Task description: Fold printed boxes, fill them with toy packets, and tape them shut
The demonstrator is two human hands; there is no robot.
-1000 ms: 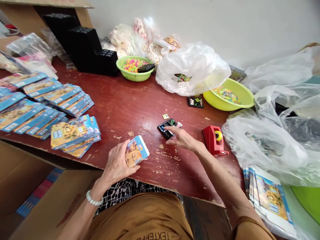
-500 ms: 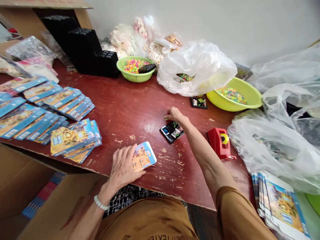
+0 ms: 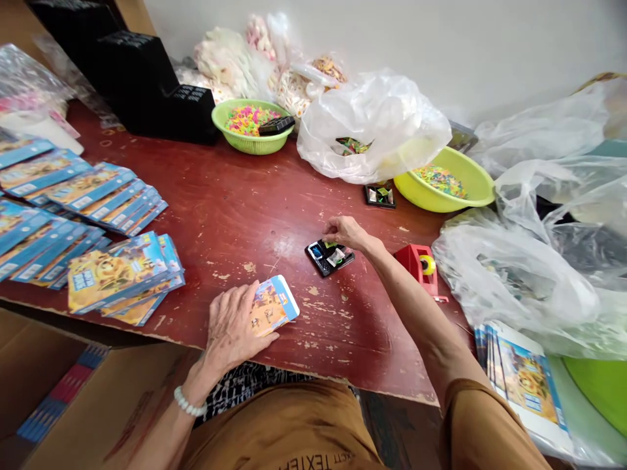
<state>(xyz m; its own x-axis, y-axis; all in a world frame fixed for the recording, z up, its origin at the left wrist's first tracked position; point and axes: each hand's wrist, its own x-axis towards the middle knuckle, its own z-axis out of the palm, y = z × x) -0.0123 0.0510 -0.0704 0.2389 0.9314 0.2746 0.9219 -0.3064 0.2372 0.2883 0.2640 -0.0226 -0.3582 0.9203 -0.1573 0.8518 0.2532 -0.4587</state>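
Note:
My left hand (image 3: pixel 232 326) grips a small printed card box (image 3: pixel 269 301), blue and orange with a white end flap, resting on the table; the fingers lie over its left side and the thumb runs along its near edge. Ahead and to the right, my right hand (image 3: pixel 347 232) is closed in a pinch over a black compartment tray (image 3: pixel 323 266). A small yellow-green packet (image 3: pixel 331 244) shows right at its fingertips, at the tray's far side. A whitish packet (image 3: pixel 337 257) and a blue-printed piece (image 3: pixel 317 252) sit in the tray's compartments.
A similar filled tray (image 3: pixel 379 196) lies near a yellow-green basin (image 3: pixel 470 179) of small colourful pieces. A red tape dispenser (image 3: pixel 414 264) stands beside my right forearm. Printed boxes (image 3: pixel 117 267) are piled left. Plastic bags (image 3: pixel 514 274), a green basket (image 3: pixel 252 143) and stacked black trays (image 3: pixel 142 85) surround the work area.
My right hand has lowered slightly toward the tray, bringing the yellow-green packet to the tray's far side. My left hand stays on the box. The whole view has shifted a little.

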